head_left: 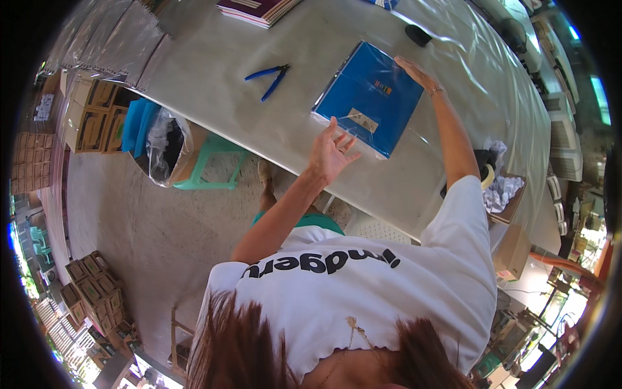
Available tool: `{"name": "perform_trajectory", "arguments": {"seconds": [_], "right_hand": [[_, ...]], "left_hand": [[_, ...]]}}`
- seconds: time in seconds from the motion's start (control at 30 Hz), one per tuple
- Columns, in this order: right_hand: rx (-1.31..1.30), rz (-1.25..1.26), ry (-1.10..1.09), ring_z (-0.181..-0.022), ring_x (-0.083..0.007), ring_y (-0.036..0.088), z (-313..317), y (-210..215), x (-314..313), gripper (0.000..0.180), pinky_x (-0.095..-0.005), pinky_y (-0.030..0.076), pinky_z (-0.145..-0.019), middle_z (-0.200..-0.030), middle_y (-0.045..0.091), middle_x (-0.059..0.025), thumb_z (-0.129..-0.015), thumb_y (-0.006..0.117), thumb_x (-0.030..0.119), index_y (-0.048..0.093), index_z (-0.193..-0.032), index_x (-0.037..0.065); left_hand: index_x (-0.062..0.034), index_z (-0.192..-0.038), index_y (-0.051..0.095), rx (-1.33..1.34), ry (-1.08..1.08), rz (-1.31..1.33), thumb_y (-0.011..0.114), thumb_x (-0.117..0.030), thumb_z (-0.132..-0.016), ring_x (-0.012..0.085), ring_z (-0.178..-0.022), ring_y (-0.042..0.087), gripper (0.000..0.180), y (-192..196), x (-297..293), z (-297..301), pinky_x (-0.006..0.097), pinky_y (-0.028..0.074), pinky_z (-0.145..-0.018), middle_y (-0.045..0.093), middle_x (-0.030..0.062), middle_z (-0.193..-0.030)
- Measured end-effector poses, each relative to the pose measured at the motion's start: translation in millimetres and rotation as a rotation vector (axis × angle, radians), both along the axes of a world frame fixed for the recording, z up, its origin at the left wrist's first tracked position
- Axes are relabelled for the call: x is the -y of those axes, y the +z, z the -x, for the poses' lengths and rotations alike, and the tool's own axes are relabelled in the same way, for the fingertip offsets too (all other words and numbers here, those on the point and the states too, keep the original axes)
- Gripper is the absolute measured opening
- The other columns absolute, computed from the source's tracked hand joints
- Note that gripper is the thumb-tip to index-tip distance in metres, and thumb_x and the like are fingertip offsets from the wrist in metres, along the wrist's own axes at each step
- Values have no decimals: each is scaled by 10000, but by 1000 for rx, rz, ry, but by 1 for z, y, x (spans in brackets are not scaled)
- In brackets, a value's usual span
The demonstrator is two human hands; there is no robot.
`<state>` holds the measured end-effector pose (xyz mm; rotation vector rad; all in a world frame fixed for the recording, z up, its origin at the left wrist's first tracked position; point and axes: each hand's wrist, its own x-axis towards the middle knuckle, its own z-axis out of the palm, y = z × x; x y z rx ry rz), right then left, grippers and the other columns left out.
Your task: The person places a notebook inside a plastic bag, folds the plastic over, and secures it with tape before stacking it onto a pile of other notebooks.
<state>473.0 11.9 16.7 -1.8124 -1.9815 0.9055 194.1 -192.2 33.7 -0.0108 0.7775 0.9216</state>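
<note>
A blue notebook (363, 91) in a clear plastic sleeve lies flat on the table (214, 71), with a small pale label near its lower edge. My left hand (330, 154) is open at that near edge, fingers spread, one fingertip at or just over the plastic. At the upper right edge of the notebook, my right hand (418, 74) lies with its fingers stretched out along the side; neither hand grips it. To the left rest blue-handled cutting pliers (269, 79), their handles apart.
Spiral notebooks (259, 10) sit at the far edge, near a small black object (418, 35). Crumpled paper (502, 191) and a tape roll (488, 176) are by my right elbow. A lined bin (170, 152) and a green stool (210, 162) stand left of the table.
</note>
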Motion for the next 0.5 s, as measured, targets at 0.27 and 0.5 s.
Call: {"name": "perform_trajectory", "arguments": {"seconds": [0.27,0.5], "right_hand": [[-40,203,156,-1139,-193,436,5,87,11,508,-326,300,-994,-1232,479,-86,-931,448,456,448,-1226,43],[-170,-330,238,-1069,-213,455,134,247,78,644,-379,328,-991,-1189,493,-47,-837,624,412,399,-1364,120]], "left_hand": [[-55,-1360,300,229,-83,35,551,-684,-787,339,-1253,304,887,-7,-15,24,545,230,-1063,328,155,-1294],[-75,-1269,462,-63,66,-226,449,-806,-744,279,-1178,379,900,69,-57,127,433,208,-1078,414,92,-1228]]}}
